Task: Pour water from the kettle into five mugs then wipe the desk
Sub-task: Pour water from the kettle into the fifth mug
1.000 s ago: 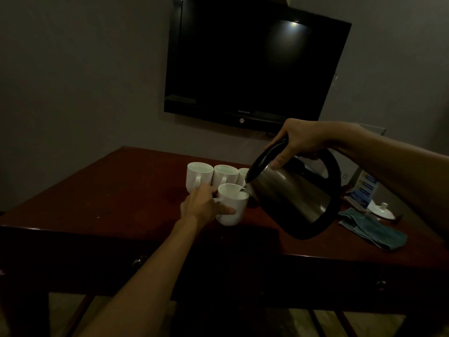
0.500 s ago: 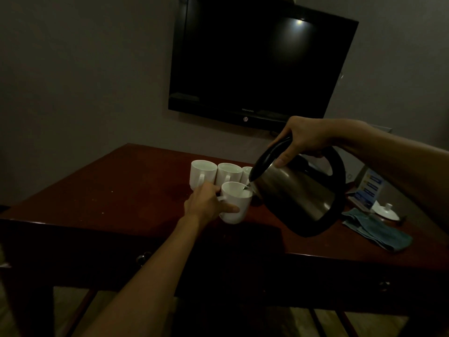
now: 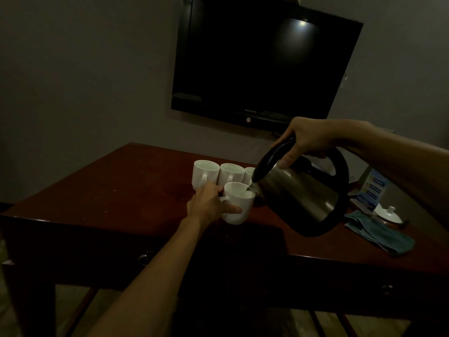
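We pour from the kettle (image 3: 301,190) into the front mug (image 3: 239,203).

Our right hand (image 3: 307,139) wraps the black handle and tips the steel kettle, its spout right over the mug's rim. Our left hand (image 3: 207,206) grips that mug by its handle side, thumb across the wall, on the desk (image 3: 121,190). Three more mugs (image 3: 218,175) stand in a row just behind, touching. A teal cloth (image 3: 379,233) lies at the right, near a white lid (image 3: 388,214) and a card (image 3: 373,189). A dark TV (image 3: 264,62) hangs above.
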Demonstrator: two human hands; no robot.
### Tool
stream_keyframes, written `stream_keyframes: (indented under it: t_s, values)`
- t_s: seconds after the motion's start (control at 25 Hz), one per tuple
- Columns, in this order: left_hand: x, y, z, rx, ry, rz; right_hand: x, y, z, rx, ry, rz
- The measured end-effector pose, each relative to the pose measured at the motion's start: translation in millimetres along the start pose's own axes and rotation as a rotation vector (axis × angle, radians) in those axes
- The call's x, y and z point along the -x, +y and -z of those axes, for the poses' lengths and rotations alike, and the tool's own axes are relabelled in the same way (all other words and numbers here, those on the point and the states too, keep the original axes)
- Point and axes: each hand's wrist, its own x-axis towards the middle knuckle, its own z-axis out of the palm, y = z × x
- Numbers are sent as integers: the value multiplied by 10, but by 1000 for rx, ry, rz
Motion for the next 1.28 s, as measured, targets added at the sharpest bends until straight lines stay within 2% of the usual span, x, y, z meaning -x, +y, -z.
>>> stream_keyframes:
  t_s: [0.6,1.28]
  values:
    - [-45,-32,8,6,-23,26,-42,-11,-4,9,-65,8]
    - [-45,-46,-14,0,-1,15,-53,-58,-4,41,-30,7]
